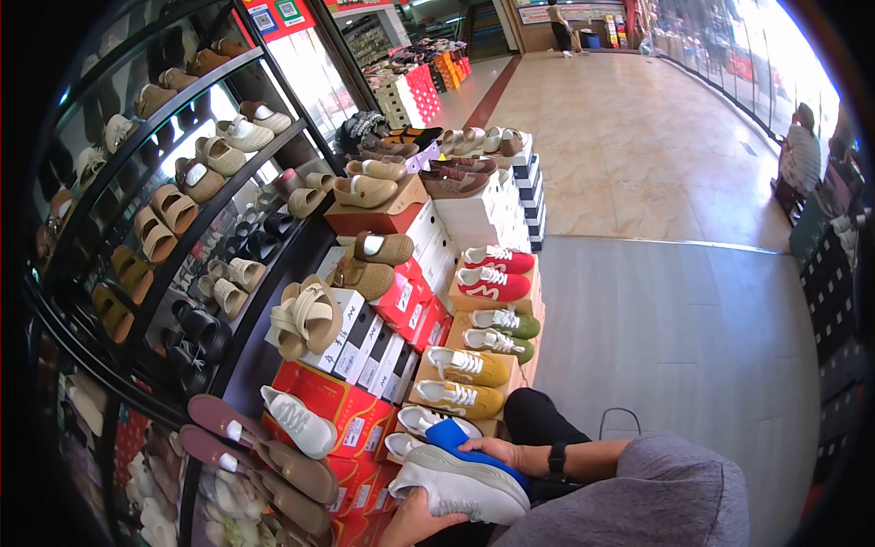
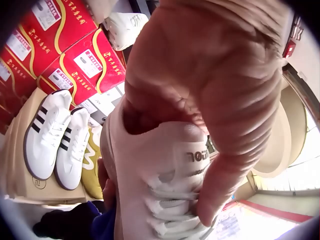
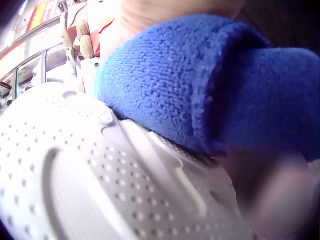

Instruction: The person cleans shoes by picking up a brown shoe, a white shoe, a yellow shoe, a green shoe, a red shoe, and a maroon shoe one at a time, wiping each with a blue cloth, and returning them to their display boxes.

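At the far left, a display rack (image 1: pixel 219 75) bears rows of footwear, and right of its lower end a white sneaker (image 1: pixel 301 423) lies tilted by stacked red boxes (image 1: pixel 356 417). Next comes the left hand (image 1: pixel 417 521), its fingers in the opening of a pale shoe (image 1: pixel 456 485) and its thumb on the lace side, holding firm. The shoe is raised before the person's body, its long axis running sideways and sloping gently down to the right, heel left, toe right, sole turned up and away. It looks off-white to light grey, with pale laces, dark lettering on the tongue and a dimpled, grooved sole. Against the sole lies a fuzzy blue cloth (image 1: pixel 448 439), gripped by the right hand (image 1: pixel 492 450).
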Available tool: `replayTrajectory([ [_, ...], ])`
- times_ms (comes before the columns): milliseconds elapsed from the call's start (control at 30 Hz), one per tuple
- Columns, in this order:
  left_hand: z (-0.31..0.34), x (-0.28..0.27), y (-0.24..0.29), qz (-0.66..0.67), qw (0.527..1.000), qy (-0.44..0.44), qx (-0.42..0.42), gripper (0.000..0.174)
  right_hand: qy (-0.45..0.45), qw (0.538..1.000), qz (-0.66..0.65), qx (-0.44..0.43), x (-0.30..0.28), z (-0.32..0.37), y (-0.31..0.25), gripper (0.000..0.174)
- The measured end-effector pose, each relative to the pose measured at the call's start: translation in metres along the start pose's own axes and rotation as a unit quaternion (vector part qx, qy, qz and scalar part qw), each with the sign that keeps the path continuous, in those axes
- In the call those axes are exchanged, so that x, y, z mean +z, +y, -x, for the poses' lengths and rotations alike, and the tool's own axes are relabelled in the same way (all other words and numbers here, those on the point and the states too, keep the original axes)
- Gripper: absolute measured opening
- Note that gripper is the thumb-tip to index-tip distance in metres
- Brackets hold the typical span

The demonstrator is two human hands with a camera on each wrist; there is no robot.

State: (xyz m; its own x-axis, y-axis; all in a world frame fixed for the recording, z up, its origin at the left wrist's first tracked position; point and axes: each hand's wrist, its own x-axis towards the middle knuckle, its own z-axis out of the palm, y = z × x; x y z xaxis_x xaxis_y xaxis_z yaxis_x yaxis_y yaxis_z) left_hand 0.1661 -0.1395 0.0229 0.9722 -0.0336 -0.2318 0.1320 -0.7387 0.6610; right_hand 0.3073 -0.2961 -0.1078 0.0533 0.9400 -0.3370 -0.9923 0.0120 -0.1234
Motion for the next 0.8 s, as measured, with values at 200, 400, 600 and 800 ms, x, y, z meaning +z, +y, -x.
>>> replayTrajectory([
  [200, -0.008, 0.002, 0.004, 0.06, 0.998, -0.003, 0.034, 0.06, 0.015, 0.998, 0.057, -0.009, -0.001, 0.001, -0.01, 0.041],
  [400, -0.01, 0.014, -0.004, 0.049, 0.998, 0.016, -0.022, 0.083, 0.123, 0.863, 0.445, -0.207, 0.04, 0.01, -0.042, 0.051],
  [600, -0.018, 0.034, 0.002, -0.038, 0.997, 0.058, 0.045, 0.066, 0.036, 0.512, 0.768, -0.382, 0.114, -0.002, -0.067, 0.052],
  [800, -0.016, 0.019, 0.019, -0.032, 0.996, 0.078, -0.019, 0.054, -0.069, 0.303, 0.871, -0.381, 0.141, 0.007, -0.04, 0.051],
])
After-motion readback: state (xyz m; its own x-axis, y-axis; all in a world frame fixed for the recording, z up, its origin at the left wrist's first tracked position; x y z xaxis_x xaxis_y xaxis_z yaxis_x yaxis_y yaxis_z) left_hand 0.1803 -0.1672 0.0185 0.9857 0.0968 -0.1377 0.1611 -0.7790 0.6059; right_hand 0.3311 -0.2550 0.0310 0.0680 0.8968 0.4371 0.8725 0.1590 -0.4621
